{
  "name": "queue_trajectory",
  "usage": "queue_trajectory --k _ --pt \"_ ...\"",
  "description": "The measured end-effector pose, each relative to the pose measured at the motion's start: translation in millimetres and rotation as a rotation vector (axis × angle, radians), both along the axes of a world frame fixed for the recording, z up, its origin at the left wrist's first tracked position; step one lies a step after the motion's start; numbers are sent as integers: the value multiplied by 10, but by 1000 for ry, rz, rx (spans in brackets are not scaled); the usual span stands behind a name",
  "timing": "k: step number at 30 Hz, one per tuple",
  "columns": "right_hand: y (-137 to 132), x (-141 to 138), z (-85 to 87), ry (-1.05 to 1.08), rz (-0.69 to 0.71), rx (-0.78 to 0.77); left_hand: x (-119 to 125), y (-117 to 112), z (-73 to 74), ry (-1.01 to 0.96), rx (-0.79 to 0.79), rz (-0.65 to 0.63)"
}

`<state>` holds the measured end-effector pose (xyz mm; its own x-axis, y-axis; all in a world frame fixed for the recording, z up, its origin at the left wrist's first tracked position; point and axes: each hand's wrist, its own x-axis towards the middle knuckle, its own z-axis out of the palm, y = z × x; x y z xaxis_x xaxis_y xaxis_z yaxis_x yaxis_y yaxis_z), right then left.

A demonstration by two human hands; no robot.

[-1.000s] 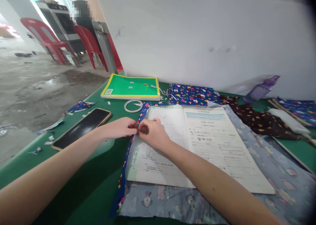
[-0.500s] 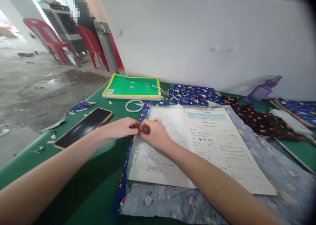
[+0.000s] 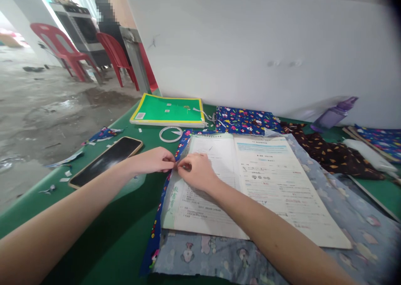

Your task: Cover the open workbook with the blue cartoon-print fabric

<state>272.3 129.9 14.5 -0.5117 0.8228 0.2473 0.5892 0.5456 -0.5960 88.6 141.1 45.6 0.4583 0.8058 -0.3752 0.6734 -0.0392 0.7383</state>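
Note:
An open book (image 3: 266,185) lies on a sheet of patterned fabric (image 3: 213,255), its grey-blue inner side up. Along the book's left edge the fabric's dark blue printed border (image 3: 158,218) is folded up. My left hand (image 3: 158,160) pinches at this border from the left. From the page side, my right hand (image 3: 197,168) pinches the same spot with thumb and forefinger, its wrist over the left page. The two hands' fingertips nearly touch. Whatever small piece lies between them is hidden. A roll of tape (image 3: 171,141) rests just beyond my left hand.
A phone (image 3: 106,162) lies left on the green table (image 3: 103,235), among fabric and paper scraps. Behind are a green book (image 3: 171,109), a blue fabric-covered item (image 3: 247,120) and brown fabric (image 3: 326,149). A purple bottle (image 3: 332,116) leans by the wall. A person (image 3: 109,30) sits far back.
Both hands stay at the book's left edge. The right hand's fingers have shifted slightly, their curl less tight; the left hand has moved very little. The book and fabric look the same.

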Motion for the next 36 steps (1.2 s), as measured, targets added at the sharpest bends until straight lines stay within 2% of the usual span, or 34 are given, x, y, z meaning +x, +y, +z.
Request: queue_trajectory --k 15,24,36 --pt "4 7 21 1 29 14 -37 15 48 71 -10 3" --pt "24 17 -19 -34 43 103 -18 6 48 97 22 -5" --pt "-24 25 31 -226 133 267 40 -78 150 109 15 1"
